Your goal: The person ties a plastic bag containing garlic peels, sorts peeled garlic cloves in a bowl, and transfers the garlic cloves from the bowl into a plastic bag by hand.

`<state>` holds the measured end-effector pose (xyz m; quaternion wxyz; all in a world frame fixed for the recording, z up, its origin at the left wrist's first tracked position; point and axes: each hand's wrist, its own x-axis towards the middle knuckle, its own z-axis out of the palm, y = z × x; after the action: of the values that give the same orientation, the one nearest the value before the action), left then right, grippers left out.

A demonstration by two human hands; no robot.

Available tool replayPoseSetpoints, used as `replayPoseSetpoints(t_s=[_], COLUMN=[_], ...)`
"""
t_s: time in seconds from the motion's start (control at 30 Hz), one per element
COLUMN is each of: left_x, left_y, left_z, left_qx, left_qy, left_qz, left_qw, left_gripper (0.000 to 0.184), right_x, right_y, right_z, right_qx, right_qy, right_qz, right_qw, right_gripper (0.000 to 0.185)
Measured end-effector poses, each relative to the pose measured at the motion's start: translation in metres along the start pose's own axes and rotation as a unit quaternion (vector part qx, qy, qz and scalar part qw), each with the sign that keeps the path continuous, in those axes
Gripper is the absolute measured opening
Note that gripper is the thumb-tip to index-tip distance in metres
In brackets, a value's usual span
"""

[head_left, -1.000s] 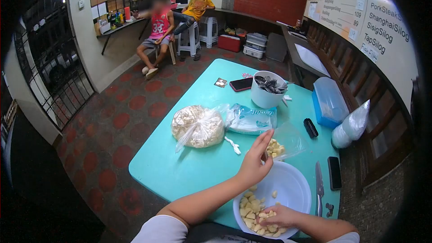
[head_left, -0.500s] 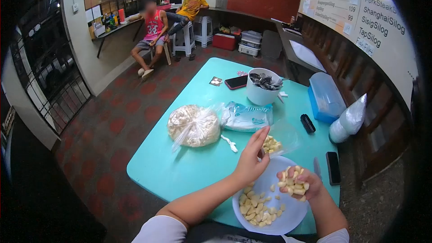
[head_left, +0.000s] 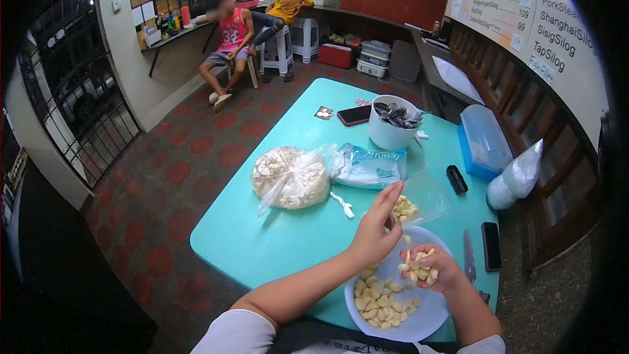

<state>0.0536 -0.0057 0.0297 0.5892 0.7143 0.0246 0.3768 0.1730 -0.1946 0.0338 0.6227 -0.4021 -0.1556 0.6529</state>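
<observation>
Peeled garlic cloves (head_left: 383, 303) lie in the bottom of a pale blue basin (head_left: 436, 314) at the table's near edge. Above the basin, my right hand (head_left: 438, 267) is curled around a heap of cloves. My left hand (head_left: 378, 226) is raised at the basin's far side, against the edge of a clear plastic bag (head_left: 429, 198) that has more cloves in it. Its fingers point up and are pressed together at the bag's mouth; part of that grip is hidden.
On the turquoise table (head_left: 242, 249) are a tied bag (head_left: 291, 177), a tissue pack (head_left: 369, 166), a white bucket of utensils (head_left: 386, 132), two phones, a knife (head_left: 469, 255), a blue box (head_left: 485, 144) and a foil-like roll (head_left: 514, 177). Two people sit at the back left.
My right hand has come up out of the basin with a handful of cloves and now holds it near the bag. My left hand has stayed at the bag.
</observation>
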Motion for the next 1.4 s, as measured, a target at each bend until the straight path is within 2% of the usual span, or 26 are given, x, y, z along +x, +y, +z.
replayPoseSetpoints(t_s=[0.17,0.27,0.4,0.5,0.77,0.87,0.97,1.07,1.17,1.27,1.37,1.4], left_x=[0.000,0.000,0.000,0.000,0.000,-0.001,-0.002,-0.002,-0.001,0.000,0.002,0.001], left_y=[-0.004,-0.001,0.002,0.003,-0.009,-0.002,-0.002,0.001,-0.002,0.000,0.002,0.000], left_z=[0.001,0.001,0.000,0.000,0.006,0.005,0.005,0.004,0.002,0.001,0.000,0.001], left_qx=[0.007,0.010,0.014,0.019,0.010,0.011,0.002,-0.011,-0.012,-0.004,0.007,0.003], left_qy=[0.002,0.003,0.004,0.005,0.015,0.005,0.013,0.020,0.021,0.017,0.007,0.004], left_qz=[0.009,0.006,0.001,0.004,0.033,0.019,0.021,0.006,0.003,-0.001,0.003,0.003], left_qw=[1.000,1.000,1.000,1.000,0.999,1.000,1.000,1.000,1.000,1.000,1.000,1.000], left_gripper=[0.079,0.080,0.080,0.081,0.081,0.078,0.079,0.081,0.081,0.081,0.081,0.081], right_x=[-0.003,-0.007,0.002,0.026,0.101,0.114,0.115,0.123,0.107,0.101,0.083,0.084], right_y=[-0.002,-0.021,-0.052,-0.065,-0.052,-0.048,-0.040,-0.040,-0.048,-0.049,-0.051,-0.050], right_z=[-0.001,0.008,0.027,0.047,0.039,0.002,0.028,-0.002,0.024,0.013,0.043,0.040], right_qx=[0.086,0.085,0.058,0.149,0.195,0.199,0.149,0.157,0.137,0.086,-0.100,-0.164], right_qy=[-0.045,-0.071,-0.110,0.003,0.125,0.017,0.164,0.148,0.175,0.133,0.308,0.294], right_qz=[0.020,-0.016,-0.124,-0.126,-0.114,-0.100,-0.119,-0.166,-0.164,-0.197,-0.226,-0.221], right_qw=[0.995,0.994,0.985,0.981,0.966,0.975,0.968,0.962,0.961,0.968,0.919,0.915], right_gripper=[0.022,0.025,0.028,0.028,0.026,0.027,0.027,0.030,0.034,0.049,0.066,0.068])
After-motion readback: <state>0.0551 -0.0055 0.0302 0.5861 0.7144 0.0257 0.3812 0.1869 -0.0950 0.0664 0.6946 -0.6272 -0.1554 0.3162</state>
